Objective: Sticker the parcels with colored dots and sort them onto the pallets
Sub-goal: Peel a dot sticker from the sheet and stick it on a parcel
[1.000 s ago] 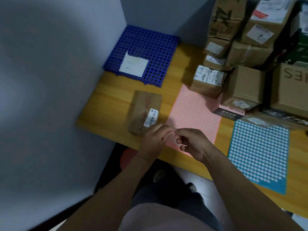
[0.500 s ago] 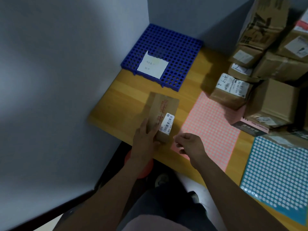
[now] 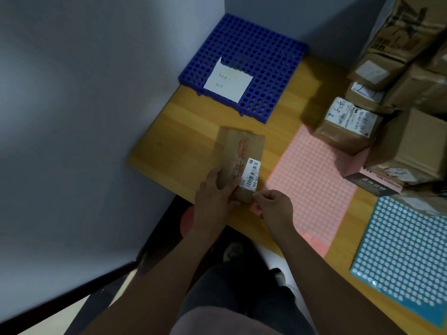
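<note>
Since half a second ago, the right hand [image 3: 273, 204] has been moving off the near left corner of the pink sticker sheet [image 3: 312, 189] and is now reaching the near right corner of the parcel [image 3: 239, 153], just below its barcode label [image 3: 251, 175]. The left hand [image 3: 215, 192] is staying where it was, on the near end of the same parcel. A second ago both hands were meeting over that corner of the sheet, clear of the parcel.

The left hand is gripping the parcel, its thumb lying along the left side and its fingers lying across the top. The right hand is curling its fingers, with thumb and forefinger pressing together at the parcel's corner; whether a dot is sitting between them cannot be told.

The parcel is lying flat on the table [image 3: 179, 151], just left of the pink sticker sheet and not on any pallet. The blue pallet [image 3: 266, 44] is sitting beyond the sheet and to its left, carrying only a white note [image 3: 228, 82]. The stacked boxes [image 3: 411, 146] are crowding the sheet's far right corner, the nearest one overlapping its edge. A blue sticker sheet [image 3: 406, 257] is lying to the right of the pink one.
</note>
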